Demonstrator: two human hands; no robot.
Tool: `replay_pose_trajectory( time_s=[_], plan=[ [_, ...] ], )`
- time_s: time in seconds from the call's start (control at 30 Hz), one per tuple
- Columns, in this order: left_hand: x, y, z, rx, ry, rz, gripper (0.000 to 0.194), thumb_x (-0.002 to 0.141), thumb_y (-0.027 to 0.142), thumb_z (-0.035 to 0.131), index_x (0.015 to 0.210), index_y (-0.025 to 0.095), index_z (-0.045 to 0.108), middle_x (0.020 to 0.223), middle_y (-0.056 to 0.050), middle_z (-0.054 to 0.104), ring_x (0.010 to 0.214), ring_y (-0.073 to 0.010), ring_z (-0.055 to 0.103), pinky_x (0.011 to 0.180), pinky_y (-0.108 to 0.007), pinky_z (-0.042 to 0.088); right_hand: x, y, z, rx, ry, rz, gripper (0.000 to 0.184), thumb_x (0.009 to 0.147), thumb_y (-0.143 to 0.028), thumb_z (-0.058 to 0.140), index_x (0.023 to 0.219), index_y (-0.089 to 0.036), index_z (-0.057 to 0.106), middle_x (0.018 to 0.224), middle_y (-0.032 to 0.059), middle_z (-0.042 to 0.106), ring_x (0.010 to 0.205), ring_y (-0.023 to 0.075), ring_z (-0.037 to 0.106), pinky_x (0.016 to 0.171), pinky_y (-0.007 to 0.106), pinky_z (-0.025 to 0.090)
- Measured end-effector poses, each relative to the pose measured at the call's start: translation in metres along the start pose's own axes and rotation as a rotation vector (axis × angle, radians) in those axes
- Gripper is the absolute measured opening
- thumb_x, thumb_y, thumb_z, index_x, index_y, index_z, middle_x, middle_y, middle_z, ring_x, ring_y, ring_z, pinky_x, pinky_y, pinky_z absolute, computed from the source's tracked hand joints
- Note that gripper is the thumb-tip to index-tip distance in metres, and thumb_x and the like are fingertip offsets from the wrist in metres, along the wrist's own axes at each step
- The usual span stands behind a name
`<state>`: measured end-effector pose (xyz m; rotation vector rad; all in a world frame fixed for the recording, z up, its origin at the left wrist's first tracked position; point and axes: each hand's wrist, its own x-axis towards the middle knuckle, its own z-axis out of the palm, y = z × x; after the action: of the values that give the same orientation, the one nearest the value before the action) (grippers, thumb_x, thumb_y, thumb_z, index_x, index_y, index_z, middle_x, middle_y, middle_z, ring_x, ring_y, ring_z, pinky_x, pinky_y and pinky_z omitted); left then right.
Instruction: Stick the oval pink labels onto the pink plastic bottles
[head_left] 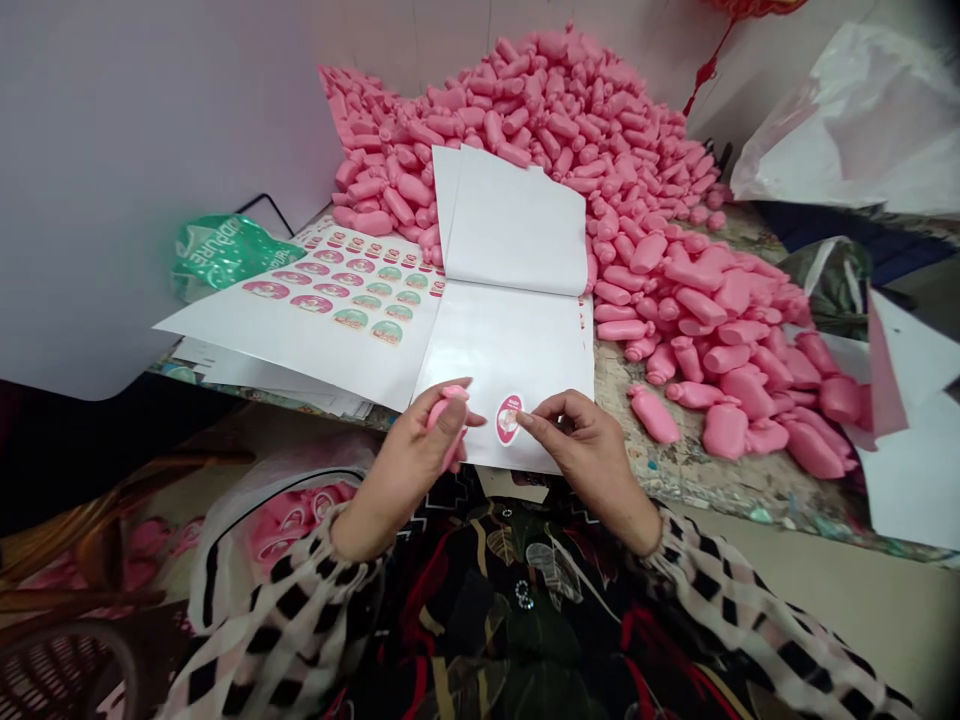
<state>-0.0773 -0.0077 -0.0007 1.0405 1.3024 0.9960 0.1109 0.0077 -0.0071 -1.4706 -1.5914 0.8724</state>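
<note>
Left hand: the left hand (405,470) is closed around a pink plastic bottle (450,425), which it holds tilted.
Right hand: the right hand (581,460) pinches the edge of an oval label (508,418) between its fingertips.
Label: it lies just above the near edge of the white backing sheet (510,350), at the middle of the gap between the hands.
Around the sheet: a label sheet (352,290) lies left of it, a heap of pink bottles (570,130) lies behind and right of it, and a green plastic bag (225,250) lies further left, all on the paint-worn bench (712,480).
Technique: a light pinch at the rim seems best, keeping fingertips off the printed face.
</note>
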Motion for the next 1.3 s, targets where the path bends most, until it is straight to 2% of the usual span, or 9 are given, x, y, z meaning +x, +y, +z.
replay_pose_trajectory(
  time_s=[0.1,0.17,0.23,0.3,0.47,0.7,1.3],
  plan=[
    [0.002,-0.001,0.017,-0.558,-0.132,-0.197,0.047,0.084,0.060,0.044,0.106,0.021,0.057,0.087,-0.002,0.060,0.055,-0.0077,0.051,0.045,-0.020,0.043,-0.006,-0.012,-0.002,0.105,-0.067,0.003,0.025,0.078,-0.044,0.064,0.072,-0.020,0.061,0.071,0.0010,0.061,0.066,0.0141,0.054,0.055,0.025,0.040],
    [0.004,-0.003,0.026,-0.741,-0.137,-0.250,0.039,0.083,0.057,0.049,0.095,0.021,0.057,0.092,-0.001,0.058,0.059,-0.0079,0.054,0.044,-0.019,0.045,-0.010,-0.017,-0.004,0.136,-0.092,0.010,0.024,0.078,-0.043,0.065,0.073,-0.020,0.061,0.071,0.0011,0.061,0.066,0.0142,0.054,0.055,0.025,0.041],
    [0.006,-0.005,0.033,-0.799,-0.128,-0.261,0.035,0.083,0.055,0.051,0.092,0.021,0.057,0.098,-0.001,0.057,0.063,-0.0091,0.056,0.044,-0.021,0.048,-0.012,-0.018,-0.005,0.142,-0.102,0.003,0.024,0.078,-0.043,0.064,0.073,-0.020,0.061,0.071,0.0013,0.061,0.066,0.0144,0.055,0.056,0.026,0.043],
    [0.007,-0.006,0.037,-0.795,-0.139,-0.273,0.038,0.083,0.055,0.049,0.093,0.020,0.057,0.096,-0.003,0.057,0.062,-0.0096,0.056,0.045,-0.023,0.050,-0.015,-0.016,-0.005,0.131,-0.106,-0.020,0.023,0.079,-0.043,0.063,0.073,-0.021,0.062,0.072,0.0019,0.062,0.066,0.0150,0.055,0.056,0.026,0.045],
    [0.007,-0.008,0.041,-0.773,-0.179,-0.318,0.050,0.084,0.059,0.043,0.102,0.014,0.057,0.077,-0.004,0.055,0.059,-0.0099,0.055,0.049,-0.021,0.050,-0.020,-0.009,-0.003,0.069,-0.100,-0.084,0.020,0.081,-0.040,0.062,0.074,-0.022,0.063,0.075,0.0028,0.062,0.068,0.0153,0.057,0.056,0.027,0.047],
    [0.005,-0.010,0.042,-0.697,-0.185,-0.265,0.056,0.083,0.063,0.041,0.102,0.014,0.059,0.072,-0.003,0.055,0.055,-0.0092,0.053,0.046,-0.020,0.047,-0.022,-0.009,-0.005,0.015,-0.144,-0.095,0.017,0.084,-0.038,0.059,0.078,-0.022,0.062,0.081,0.0026,0.060,0.075,0.0150,0.057,0.062,0.028,0.048],
    [0.008,-0.015,0.042,-0.639,-0.194,-0.225,0.063,0.078,0.070,0.040,0.101,0.016,0.060,0.072,-0.003,0.055,0.054,-0.0096,0.053,0.045,-0.020,0.046,-0.020,-0.006,-0.006,0.014,-0.148,-0.125,0.017,0.083,-0.037,0.060,0.076,-0.022,0.061,0.079,0.0024,0.059,0.072,0.0148,0.058,0.059,0.026,0.047]
  ],
)
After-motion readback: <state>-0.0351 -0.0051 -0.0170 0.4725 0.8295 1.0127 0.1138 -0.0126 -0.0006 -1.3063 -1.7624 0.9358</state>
